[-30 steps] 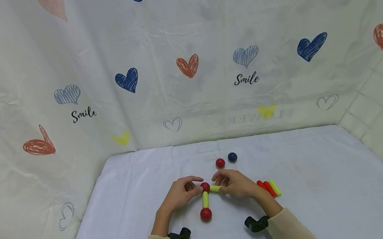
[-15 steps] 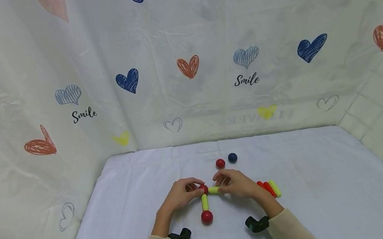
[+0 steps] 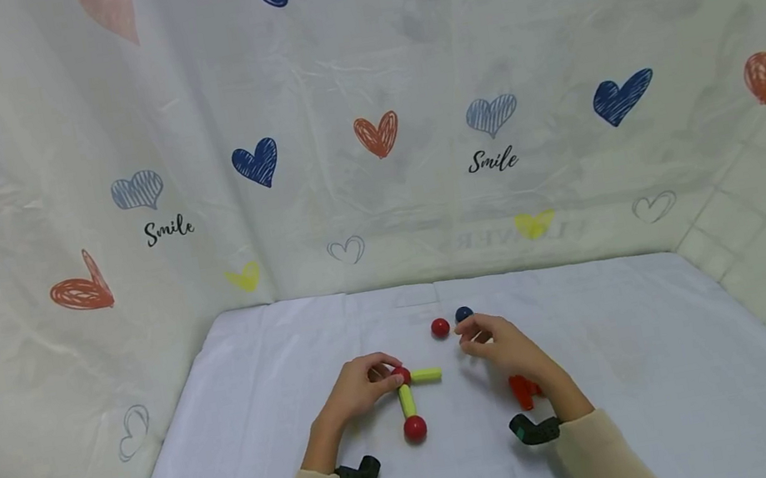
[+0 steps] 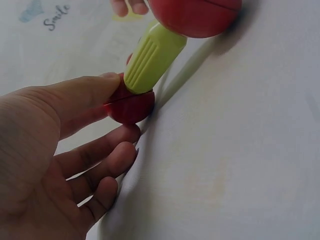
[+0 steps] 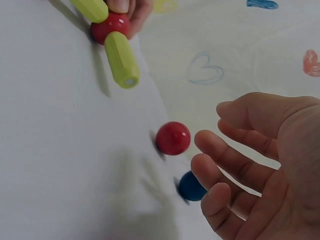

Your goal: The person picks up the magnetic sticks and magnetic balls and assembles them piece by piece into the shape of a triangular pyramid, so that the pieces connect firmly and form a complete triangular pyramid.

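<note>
My left hand (image 3: 362,386) pinches a red ball (image 4: 131,107) between thumb and fingers. Two yellow-green rods join that ball: one rod (image 3: 407,401) runs toward me to a second red ball (image 3: 415,429), and the other rod (image 3: 426,375) points right with its far end bare. My right hand (image 3: 503,346) holds nothing, its fingers loosely bent, near a loose red ball (image 5: 173,138) and a dark blue ball (image 5: 192,186). In the right wrist view the fingertips partly cover the blue ball.
Red rods (image 3: 522,392) lie on the white cloth beneath my right wrist, partly hidden by it. A white curtain (image 3: 377,206) printed with hearts hangs behind the table (image 3: 277,333).
My right hand has let go of the right-pointing rod and moved right and away from me, toward the loose balls. The left hand keeps its pinch on the joined piece, which has shifted slightly.
</note>
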